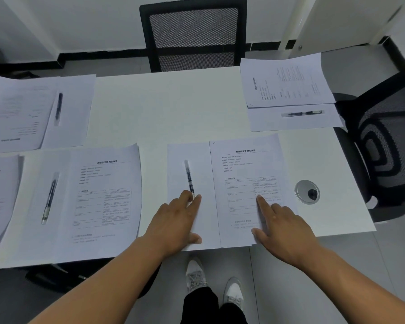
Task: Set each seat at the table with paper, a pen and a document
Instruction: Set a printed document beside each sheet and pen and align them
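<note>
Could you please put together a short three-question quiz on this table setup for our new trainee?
1. True or false: the left hand has lifted the pen off the blank paper.
2. What does the right hand press on? A) the cable port B) the printed document C) the far mesh chair
3. Fill in: at the place setting in front of the person, the pen lies to the ___ of the document.

Key: 1 false, since the pen lies on the paper with the fingertips at its near end; 2 B; 3 left.
</note>
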